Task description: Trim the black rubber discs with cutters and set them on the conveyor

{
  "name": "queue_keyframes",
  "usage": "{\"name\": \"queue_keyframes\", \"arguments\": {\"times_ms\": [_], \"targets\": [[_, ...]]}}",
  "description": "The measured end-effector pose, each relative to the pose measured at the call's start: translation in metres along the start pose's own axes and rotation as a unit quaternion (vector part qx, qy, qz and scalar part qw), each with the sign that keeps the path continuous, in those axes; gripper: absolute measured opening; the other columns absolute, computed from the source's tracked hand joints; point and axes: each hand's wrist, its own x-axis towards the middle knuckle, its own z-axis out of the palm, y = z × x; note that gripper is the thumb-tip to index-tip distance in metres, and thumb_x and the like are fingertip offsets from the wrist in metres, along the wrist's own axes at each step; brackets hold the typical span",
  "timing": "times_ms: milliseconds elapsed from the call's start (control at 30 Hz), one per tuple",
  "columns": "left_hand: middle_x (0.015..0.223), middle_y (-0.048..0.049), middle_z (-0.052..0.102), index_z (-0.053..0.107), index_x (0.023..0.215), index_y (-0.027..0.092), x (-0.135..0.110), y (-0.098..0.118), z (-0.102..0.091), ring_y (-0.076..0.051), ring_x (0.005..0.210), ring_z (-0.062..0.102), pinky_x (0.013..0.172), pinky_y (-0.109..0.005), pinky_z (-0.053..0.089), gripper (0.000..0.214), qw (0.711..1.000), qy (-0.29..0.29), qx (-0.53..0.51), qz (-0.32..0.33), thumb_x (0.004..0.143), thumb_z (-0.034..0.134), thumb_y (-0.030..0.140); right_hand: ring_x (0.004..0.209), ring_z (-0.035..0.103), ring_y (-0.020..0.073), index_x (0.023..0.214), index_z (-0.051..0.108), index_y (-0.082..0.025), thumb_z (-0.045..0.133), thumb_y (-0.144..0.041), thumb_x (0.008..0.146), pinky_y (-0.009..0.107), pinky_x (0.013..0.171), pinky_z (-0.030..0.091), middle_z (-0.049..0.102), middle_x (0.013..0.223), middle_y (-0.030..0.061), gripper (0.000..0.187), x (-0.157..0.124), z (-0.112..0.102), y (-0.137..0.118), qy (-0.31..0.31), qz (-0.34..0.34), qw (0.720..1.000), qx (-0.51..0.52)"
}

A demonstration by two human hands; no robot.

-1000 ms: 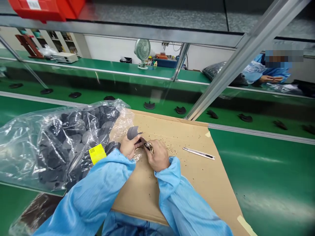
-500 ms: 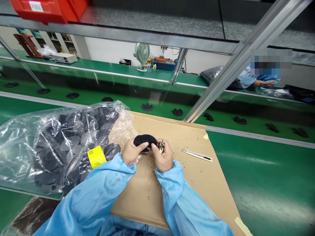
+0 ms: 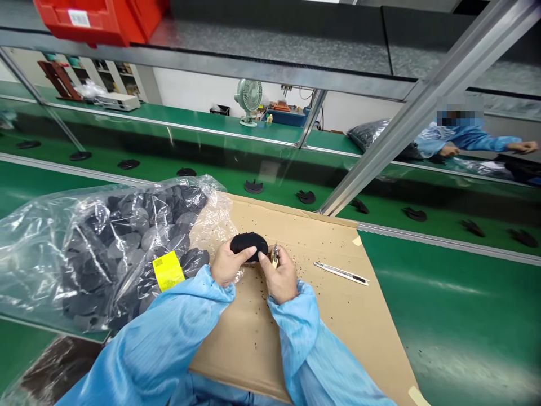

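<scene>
My left hand point(image 3: 227, 264) is closed around the left side of a black, rounded pad-like piece point(image 3: 248, 242), its thumb lying on the near face. In my right hand point(image 3: 280, 277) is a pair of small nippers point(image 3: 275, 257) with pale yellow handles, metal tip pointing up. The right thumb also presses on the right edge of the black piece. Both hands are above a cardboard sheet point(image 3: 338, 316) sprinkled with tiny black scraps. Fingers behind the piece are hidden. To the right lies a slim utility knife point(image 3: 341, 273) on the cardboard.
On the left is a clear plastic bag point(image 3: 131, 237) of dark oval pieces with a yellow label point(image 3: 168, 270). Black pieces lie in a row along the green belt point(image 3: 220, 183) ahead. A slanted metal post point(image 3: 393, 135) and overhead shelf point(image 3: 270, 67) frame the view. Another person works at far right.
The black piece has turned slightly in my hands, and the nippers point more upright. The view has shifted a little. The other person's arm now stretches out to the right.
</scene>
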Motion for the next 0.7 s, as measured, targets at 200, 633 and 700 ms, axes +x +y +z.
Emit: {"name": "queue_keyframes", "arguments": {"times_ms": [200, 633, 700], "targets": [[0.088, -0.008, 0.069, 0.067, 0.091, 0.013, -0.0007, -0.0028, -0.0044, -0.021, 0.081, 0.064, 0.077, -0.035, 0.052, 0.033, 0.998, -0.038, 0.04, -0.002, 0.064, 0.077, 0.029, 0.069, 0.056, 0.0153, 0.088, 0.059, -0.018, 0.069, -0.04, 0.071, 0.029, 0.067, 0.047, 0.06, 0.076, 0.0009, 0.029, 0.0018, -0.001, 0.0047, -0.019, 0.021, 0.994, 0.108], [0.08, -0.0041, 0.067, 0.062, 0.083, 0.012, -0.0031, -0.0029, 0.0032, -0.015, 0.075, 0.061, 0.075, -0.029, 0.049, 0.03, 1.0, -0.011, -0.001, 0.003, 0.06, 0.08, 0.02, 0.058, 0.05, 0.0111, 0.078, 0.057, -0.017, 0.079, -0.034, 0.056, 0.025, 0.058, 0.045, 0.056, 0.067, -0.0021, 0.036, 0.0051, 0.0046, 0.0099, 0.029, 0.108, 0.974, 0.195], [0.083, -0.0046, 0.067, 0.062, 0.085, 0.012, -0.0019, -0.0015, 0.0029, -0.016, 0.079, 0.061, 0.077, -0.029, 0.049, 0.032, 0.999, -0.012, -0.035, -0.008, 0.06, 0.08, 0.019, 0.058, 0.051, 0.0115, 0.079, 0.058, -0.017, 0.078, -0.035, 0.058, 0.025, 0.058, 0.045, 0.056, 0.067, -0.0018, 0.035, 0.0049, 0.0064, 0.0091, 0.03, 0.095, 0.98, 0.174]]}}
